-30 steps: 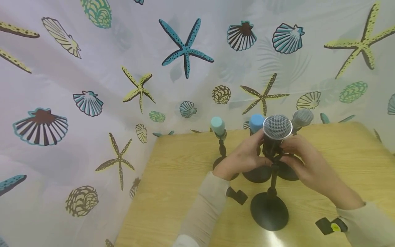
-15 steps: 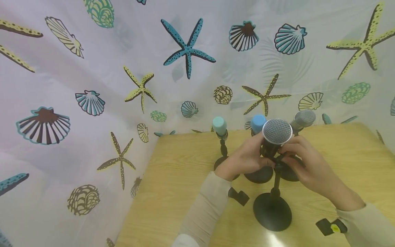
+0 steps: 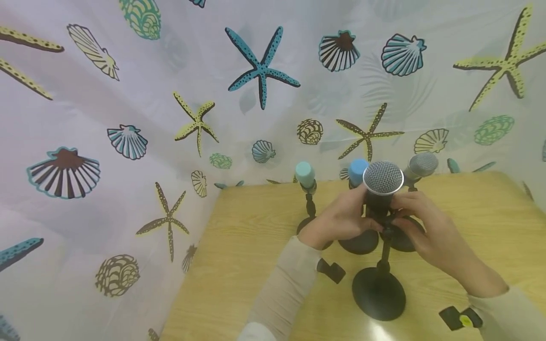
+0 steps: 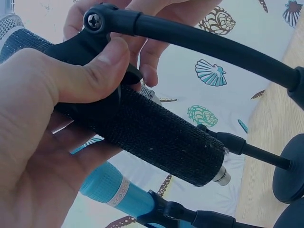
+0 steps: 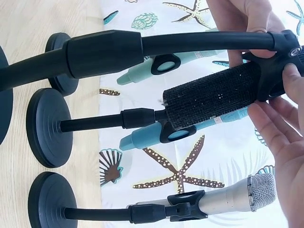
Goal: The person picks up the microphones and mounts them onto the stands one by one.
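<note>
A black microphone with a glittery, textured body [image 4: 166, 137] and a silver mesh head [image 3: 384, 177] sits in the clip [image 5: 273, 73] of a black desk stand [image 3: 378, 293]. My left hand [image 3: 341, 218] grips it from the left, thumb over the clip and fingers beneath the body. From the other side my right hand [image 3: 435, 237] holds microphone and clip, its thumb near the screw joint. The microphone lies tilted, with its metal connector end [image 4: 222, 176] showing in the left wrist view. Part of the clip is hidden behind fingers.
Behind stand a mint microphone [image 3: 304, 174], a blue microphone [image 3: 357, 171] and a silver microphone [image 3: 422, 165], each on a round-based black stand. A wooden table [image 3: 239, 246] carries them all. A curtain [image 3: 170, 61] printed with shells and starfish hangs behind and left.
The microphone tips slightly in its clip and back, while the stand shifts a little to the right. Both hands keep their hold.
</note>
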Demonstrator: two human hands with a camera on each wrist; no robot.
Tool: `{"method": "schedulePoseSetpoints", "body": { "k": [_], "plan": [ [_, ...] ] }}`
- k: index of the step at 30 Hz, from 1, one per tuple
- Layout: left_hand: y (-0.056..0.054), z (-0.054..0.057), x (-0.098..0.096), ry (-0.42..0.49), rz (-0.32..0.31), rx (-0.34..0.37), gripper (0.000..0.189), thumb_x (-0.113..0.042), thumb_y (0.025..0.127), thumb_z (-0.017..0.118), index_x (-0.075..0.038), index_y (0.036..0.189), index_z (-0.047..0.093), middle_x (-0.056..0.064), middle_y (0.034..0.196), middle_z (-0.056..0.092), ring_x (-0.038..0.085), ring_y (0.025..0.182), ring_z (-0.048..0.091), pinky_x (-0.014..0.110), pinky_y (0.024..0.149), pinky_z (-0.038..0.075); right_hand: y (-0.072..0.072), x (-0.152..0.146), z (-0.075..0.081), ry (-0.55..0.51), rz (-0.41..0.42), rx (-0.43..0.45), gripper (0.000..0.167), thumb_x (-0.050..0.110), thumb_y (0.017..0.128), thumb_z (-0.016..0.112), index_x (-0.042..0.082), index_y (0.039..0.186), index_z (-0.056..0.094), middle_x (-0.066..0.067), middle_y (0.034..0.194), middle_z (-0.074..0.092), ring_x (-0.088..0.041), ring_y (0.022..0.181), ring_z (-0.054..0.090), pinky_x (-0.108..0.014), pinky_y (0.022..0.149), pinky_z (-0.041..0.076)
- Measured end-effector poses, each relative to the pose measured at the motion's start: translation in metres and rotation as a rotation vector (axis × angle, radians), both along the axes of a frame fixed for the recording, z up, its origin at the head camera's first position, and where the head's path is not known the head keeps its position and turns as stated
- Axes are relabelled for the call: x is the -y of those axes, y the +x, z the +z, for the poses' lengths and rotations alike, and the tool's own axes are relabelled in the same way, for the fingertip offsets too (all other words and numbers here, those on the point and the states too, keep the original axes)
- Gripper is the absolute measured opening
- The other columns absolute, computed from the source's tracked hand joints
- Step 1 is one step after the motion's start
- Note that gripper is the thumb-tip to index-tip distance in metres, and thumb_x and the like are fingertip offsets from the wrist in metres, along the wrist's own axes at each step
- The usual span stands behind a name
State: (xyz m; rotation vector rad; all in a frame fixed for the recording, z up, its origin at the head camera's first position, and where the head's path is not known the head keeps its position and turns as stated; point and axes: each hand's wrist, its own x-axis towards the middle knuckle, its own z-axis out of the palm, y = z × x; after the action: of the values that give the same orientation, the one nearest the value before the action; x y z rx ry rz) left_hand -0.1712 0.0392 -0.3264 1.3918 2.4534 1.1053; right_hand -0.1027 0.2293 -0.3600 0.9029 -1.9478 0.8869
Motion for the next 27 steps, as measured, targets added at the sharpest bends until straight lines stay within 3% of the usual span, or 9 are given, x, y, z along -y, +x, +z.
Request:
{"method": "schedulePoseSetpoints", "body": {
  "k": [9,14,17,21,27],
  "plan": [
    [0.0009,-0.0008,-0.0012,-0.036,0.027,-0.062,0.080,-0.012,0.080,0.083,-0.017,0.145,0.037,-0.001,0.139,0.057,0.003,0.129,0.053,0.011,0.107,0.040,0.0012,-0.0019,-0.0034,-0.017,0.014,0.030,0.051,0.036,0.102,0.050,-0.014,0.105,0.058,-0.015,0.106,0.060,0.004,0.113,0.055,-0.005,0.091,0.049],
    [0.0003,-0.0024,-0.0011,-0.012,-0.021,-0.101,0.081,-0.011,0.081,0.081,-0.016,0.147,0.033,0.001,0.143,0.053,0.004,0.134,0.048,0.010,0.110,0.036,0.0010,-0.0043,-0.0058,-0.042,0.034,0.088,0.053,0.036,0.100,0.052,-0.013,0.116,0.057,-0.009,0.113,0.061,0.002,0.112,0.057,-0.007,0.092,0.050],
    [0.0003,-0.0049,-0.0008,0.025,-0.036,-0.167,0.083,-0.011,0.081,0.082,-0.010,0.147,0.032,0.006,0.146,0.048,0.010,0.139,0.043,0.013,0.115,0.031,0.0030,-0.0064,-0.0064,-0.052,0.016,0.151,0.056,0.038,0.097,0.054,-0.011,0.124,0.055,-0.002,0.119,0.060,0.004,0.111,0.058,-0.007,0.092,0.050],
    [0.0017,-0.0087,-0.0003,0.042,0.023,-0.249,0.081,-0.017,0.079,0.084,-0.007,0.145,0.038,0.009,0.143,0.050,0.015,0.138,0.044,0.013,0.115,0.032,0.0056,-0.0075,-0.0052,-0.059,0.021,0.194,0.057,0.037,0.095,0.055,-0.009,0.128,0.055,-0.005,0.122,0.060,0.003,0.111,0.058,-0.008,0.091,0.051],
    [0.0027,-0.0096,-0.0022,0.040,0.051,-0.228,0.076,-0.012,0.080,0.083,-0.008,0.142,0.040,0.006,0.141,0.053,0.011,0.135,0.047,0.012,0.112,0.034,0.0051,-0.0030,-0.0026,-0.072,0.066,0.142,0.056,0.037,0.097,0.056,-0.015,0.118,0.055,-0.013,0.117,0.058,0.002,0.114,0.056,-0.008,0.089,0.052]
  ]
}}
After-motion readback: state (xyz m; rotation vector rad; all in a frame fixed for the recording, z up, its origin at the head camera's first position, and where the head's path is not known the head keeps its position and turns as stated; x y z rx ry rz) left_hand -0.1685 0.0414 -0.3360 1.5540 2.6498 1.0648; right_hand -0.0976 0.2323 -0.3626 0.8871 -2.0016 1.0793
